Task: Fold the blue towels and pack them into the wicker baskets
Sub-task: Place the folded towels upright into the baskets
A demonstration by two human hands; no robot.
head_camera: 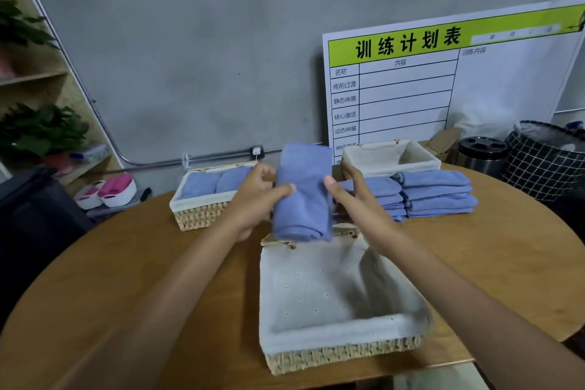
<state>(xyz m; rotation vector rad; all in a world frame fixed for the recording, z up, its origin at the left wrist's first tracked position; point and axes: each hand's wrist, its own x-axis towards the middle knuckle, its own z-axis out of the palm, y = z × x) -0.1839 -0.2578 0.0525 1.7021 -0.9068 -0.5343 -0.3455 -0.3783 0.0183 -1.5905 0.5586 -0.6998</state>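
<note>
A folded blue towel [304, 193], long narrow bundle, is held in the air above the far rim of the near wicker basket [342, 355], which is cloth-lined w/ nothing in it. The towel looks soft, light and floppy; likely to sag or unfold if gripped at one end, so best held on both long sides near the middle, as here.

The left hand [256, 199] grips the towel's left edge, thumb on top, fingers curled behind. The right hand [351, 190] holds the right edge, thumb on the front and fingers round the far side. Both forearms reach fwd from the near edge of the round wooden table [474, 263], wrists about level.

Far left, a second wicker basket [202, 215] already has folded towels inside. Far right, two stacks of folded towels [437, 196] sit touching, just in front of a third, empty lined basket [392, 155]. Behind it, a whiteboard chart [443, 79] leans on the grey wall.
</note>
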